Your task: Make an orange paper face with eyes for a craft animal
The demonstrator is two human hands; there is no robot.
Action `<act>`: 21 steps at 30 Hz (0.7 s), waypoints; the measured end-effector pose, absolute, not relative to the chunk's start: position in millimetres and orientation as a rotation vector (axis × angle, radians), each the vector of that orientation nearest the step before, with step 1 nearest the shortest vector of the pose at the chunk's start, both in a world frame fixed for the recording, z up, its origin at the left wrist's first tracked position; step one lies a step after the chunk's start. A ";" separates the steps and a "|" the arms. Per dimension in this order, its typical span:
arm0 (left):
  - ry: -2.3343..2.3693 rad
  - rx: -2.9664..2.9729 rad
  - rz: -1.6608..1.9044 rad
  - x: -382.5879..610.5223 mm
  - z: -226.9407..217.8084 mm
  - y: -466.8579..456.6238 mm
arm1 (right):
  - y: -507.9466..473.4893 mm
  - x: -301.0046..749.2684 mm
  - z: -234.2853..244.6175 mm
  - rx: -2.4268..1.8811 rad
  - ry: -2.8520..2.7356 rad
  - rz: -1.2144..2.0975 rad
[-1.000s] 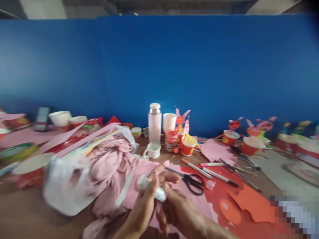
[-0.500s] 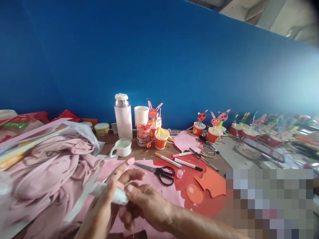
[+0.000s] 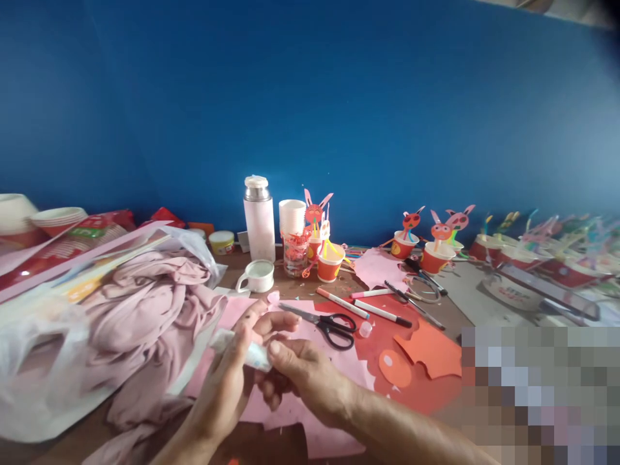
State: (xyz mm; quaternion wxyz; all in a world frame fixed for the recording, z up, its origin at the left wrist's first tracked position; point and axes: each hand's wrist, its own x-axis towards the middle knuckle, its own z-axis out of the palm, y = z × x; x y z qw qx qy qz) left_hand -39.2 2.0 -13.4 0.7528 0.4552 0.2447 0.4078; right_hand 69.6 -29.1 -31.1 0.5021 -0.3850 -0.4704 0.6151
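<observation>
The left hand (image 3: 220,394) and right hand (image 3: 310,381), 2 grips together, are clamped on a white tube (image 3: 247,352), which is held above a pink paper sheet (image 3: 310,413) near the tabletop's (image 3: 290,290) front edge. The right thumb presses on the tube, and a pink scrap (image 3: 274,297) sits just at the left forefinger. Scissors (image 3: 334,328) lie on the paper just right of the hands, beside a red sheet (image 3: 387,316). Pink cloth (image 3: 145,323) is heaped toward the left edge, and a white mug (image 3: 256,276) and flask (image 3: 258,223) stand toward the back edge.
</observation>
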 end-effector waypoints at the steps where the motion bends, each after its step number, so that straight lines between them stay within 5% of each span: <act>1: 0.528 0.981 0.910 -39.0 -13.8 3.2 | -29.9 69.1 -29.9 -0.933 -1.132 1.448; 11: 0.576 0.942 0.944 -40.4 -15.4 3.1 | -31.3 66.7 -31.1 -0.887 -1.186 1.599; 21: 0.595 0.873 0.959 -41.5 -10.6 12.4 | -34.9 68.1 -27.1 -1.218 -1.423 0.920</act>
